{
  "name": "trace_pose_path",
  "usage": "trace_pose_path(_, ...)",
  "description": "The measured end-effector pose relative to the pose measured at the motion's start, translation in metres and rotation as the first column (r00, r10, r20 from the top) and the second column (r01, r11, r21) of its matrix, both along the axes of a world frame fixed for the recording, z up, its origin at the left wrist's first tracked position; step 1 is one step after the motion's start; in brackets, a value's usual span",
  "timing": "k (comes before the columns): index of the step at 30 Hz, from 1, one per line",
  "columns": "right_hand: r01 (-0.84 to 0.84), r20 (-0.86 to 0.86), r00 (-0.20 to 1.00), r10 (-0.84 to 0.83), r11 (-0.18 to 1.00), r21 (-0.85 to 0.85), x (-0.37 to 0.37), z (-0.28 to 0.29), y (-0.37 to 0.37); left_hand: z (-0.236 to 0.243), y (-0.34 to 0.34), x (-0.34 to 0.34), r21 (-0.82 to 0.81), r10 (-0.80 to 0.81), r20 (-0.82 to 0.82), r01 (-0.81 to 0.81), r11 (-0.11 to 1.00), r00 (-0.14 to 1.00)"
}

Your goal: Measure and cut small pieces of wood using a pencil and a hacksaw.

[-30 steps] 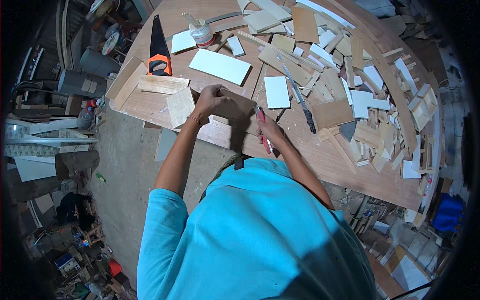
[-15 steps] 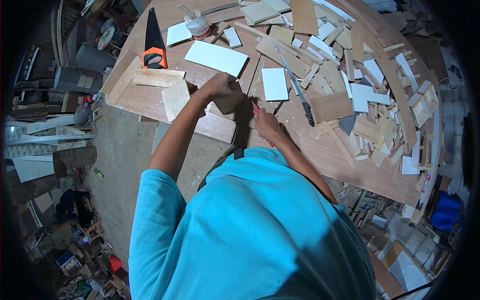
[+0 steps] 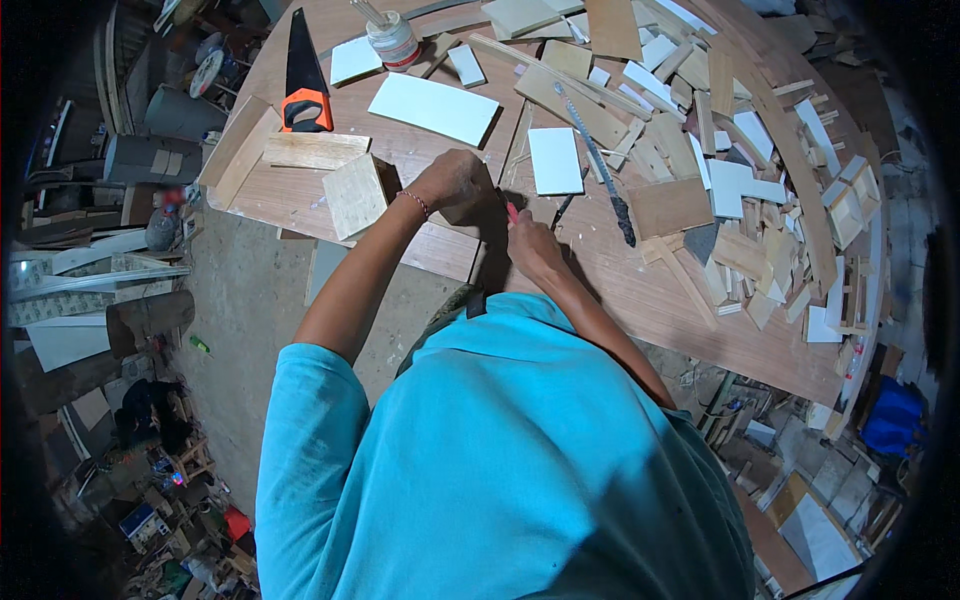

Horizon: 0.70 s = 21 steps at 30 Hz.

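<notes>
My left hand (image 3: 452, 183) is closed around a small wooden piece (image 3: 462, 213) held over the near edge of the table, its far side in shadow. Close by on the right, my right hand (image 3: 535, 246) grips a slim red-handled tool (image 3: 513, 213); its tip points toward the wooden piece, and its kind is not clear. Left of my left wrist stands a pale wooden block (image 3: 356, 197). A white panel piece (image 3: 556, 161) lies beyond my right hand, with a dark thin tool (image 3: 568, 200) along its near right side.
A handsaw (image 3: 306, 85) with an orange handle lies at the far left, near a jar holding brushes (image 3: 393, 43). A curved white board (image 3: 433, 109) lies ahead. Wood offcuts (image 3: 740, 255) are heaped on the right, beside a long dark-ended strip (image 3: 598, 165).
My left hand has shifted slightly right with the wooden piece, closer to my right hand. The piece has turned, showing less of its face. My right hand has hardly moved.
</notes>
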State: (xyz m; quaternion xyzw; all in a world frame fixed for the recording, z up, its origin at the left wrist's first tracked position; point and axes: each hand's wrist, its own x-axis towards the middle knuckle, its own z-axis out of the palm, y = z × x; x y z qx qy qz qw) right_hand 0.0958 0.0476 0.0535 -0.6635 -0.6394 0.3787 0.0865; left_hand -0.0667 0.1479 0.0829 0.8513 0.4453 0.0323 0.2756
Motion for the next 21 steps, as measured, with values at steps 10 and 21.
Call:
trace_pose_path(10,-0.007,0.022,1.0,0.005,0.998,0.057,-0.002,-0.019,-0.005,-0.002,-0.004,0.006,0.013,0.017,-0.001,-0.017,1.0,1.0)
trace_pose_path(21,-0.01,0.066,0.998,0.01,1.0,0.002,-0.009,-0.025,-0.005,0.001,-0.007,0.006,-0.007,0.043,-0.019,-0.043,0.999,0.999)
